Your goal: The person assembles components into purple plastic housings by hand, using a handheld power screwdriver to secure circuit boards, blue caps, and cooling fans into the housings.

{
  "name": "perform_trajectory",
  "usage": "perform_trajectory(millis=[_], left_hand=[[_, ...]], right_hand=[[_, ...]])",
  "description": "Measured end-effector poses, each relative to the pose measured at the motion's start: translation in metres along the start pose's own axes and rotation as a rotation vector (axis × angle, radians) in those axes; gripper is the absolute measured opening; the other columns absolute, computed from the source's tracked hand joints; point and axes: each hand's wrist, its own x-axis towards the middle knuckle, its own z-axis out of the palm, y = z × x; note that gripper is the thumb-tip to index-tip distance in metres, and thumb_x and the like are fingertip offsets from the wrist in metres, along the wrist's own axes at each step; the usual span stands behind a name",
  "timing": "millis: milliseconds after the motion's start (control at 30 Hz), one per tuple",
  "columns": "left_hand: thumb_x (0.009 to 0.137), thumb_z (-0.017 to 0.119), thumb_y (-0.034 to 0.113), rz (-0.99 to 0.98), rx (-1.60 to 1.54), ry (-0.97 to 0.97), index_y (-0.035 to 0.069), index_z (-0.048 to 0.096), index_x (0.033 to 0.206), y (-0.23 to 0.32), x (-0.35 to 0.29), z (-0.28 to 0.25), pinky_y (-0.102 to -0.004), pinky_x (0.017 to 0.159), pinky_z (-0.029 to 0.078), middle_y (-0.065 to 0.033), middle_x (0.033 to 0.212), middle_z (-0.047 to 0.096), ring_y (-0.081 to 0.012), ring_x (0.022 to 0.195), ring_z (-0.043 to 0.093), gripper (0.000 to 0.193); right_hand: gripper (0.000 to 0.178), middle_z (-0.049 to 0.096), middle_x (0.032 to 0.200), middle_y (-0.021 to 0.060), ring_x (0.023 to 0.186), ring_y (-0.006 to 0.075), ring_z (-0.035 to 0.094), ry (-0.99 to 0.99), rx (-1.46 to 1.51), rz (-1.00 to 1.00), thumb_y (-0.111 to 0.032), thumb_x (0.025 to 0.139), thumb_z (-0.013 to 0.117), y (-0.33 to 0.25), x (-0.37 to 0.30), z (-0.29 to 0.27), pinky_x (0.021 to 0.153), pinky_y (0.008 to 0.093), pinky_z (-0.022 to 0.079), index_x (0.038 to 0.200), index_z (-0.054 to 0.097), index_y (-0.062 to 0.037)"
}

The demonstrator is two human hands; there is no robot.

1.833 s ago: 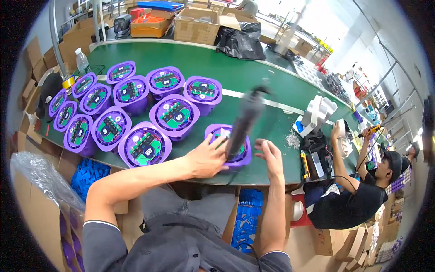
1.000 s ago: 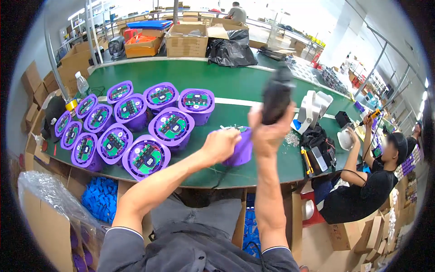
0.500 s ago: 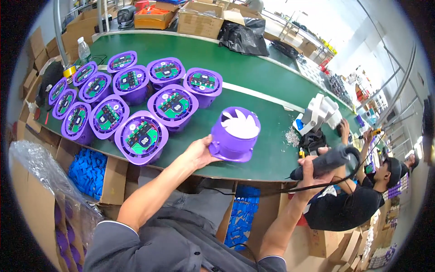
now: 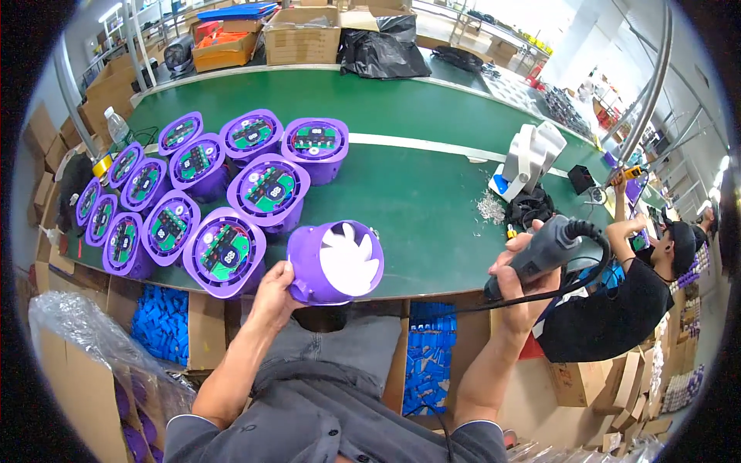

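Left grip [image 4: 275, 298]: holding purple housing [image 4: 309, 258] (white fan [image 4: 349, 261] showing) | Right grip [image 4: 519, 307]: wrapped round dark corded tool [image 4: 546, 248]

So on my remote feed I had a dark grey shirt [image 4: 293, 424], short sleeves [image 4: 191, 441], thin white piping [image 4: 477, 423] round the hems, one small round button [image 4: 333, 432] showing. Lighter grey bottoms [image 4: 332, 351] sat below the left hand's [image 4: 276, 299] grip.

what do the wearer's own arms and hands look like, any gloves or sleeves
The left sleeve and right sleeve are short and dark grey, each edged in thin white. Both forearms are bare below them. The left hand and right hand wear no gloves, and no watch shows.
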Motion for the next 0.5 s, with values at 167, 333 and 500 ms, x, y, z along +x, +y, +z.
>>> perform_trajectory(millis=[167, 333, 500], left_hand=[[0.093, 0.031, 0.018, -0.139, -0.284, -0.247, 0.003, 0.038, 0.122, -0.056, 0.082, 0.042, -0.0589, 0.092, 0.033, -0.0153, 0.122, 0.045, -0.0325, 0.112, 0.044, 0.034], [0.093, 0.029, 0.023, -0.29, -0.239, -0.348, 0.005, 0.034, 0.126, -0.067, 0.108, 0.115, -0.0577, 0.094, 0.032, -0.0149, 0.127, 0.04, -0.034, 0.115, 0.041, 0.037], [0.093, 0.029, 0.026, -0.316, -0.134, -0.417, 0.004, 0.034, 0.126, -0.037, 0.098, 0.067, -0.0576, 0.091, 0.035, -0.0155, 0.124, 0.043, -0.0326, 0.114, 0.043, 0.04]], right_hand=[[0.066, 0.052, 0.093, 0.0109, 0.064, 0.0142, 0.056, 0.023, -0.077, 0.011, -0.008, 0.069, 0.069, -0.004, -0.007, -0.012, 0.059, 0.0271, 0.048, 0.123, 0.034, 0.0053], [0.056, 0.052, 0.102, 0.0107, 0.079, 0.012, 0.055, 0.052, -0.37, 0.227, -0.005, 0.074, 0.061, -0.029, -0.01, -0.016, 0.078, 0.0278, 0.041, 0.123, 0.037, 0.005], [0.047, 0.054, 0.085, 0.0037, 0.074, 0.0078, 0.048, 0.125, -0.297, 0.068, 0.0, 0.073, 0.059, -0.018, -0.008, -0.011, 0.067, 0.0203, 0.039, 0.116, 0.043, 0.0022]])
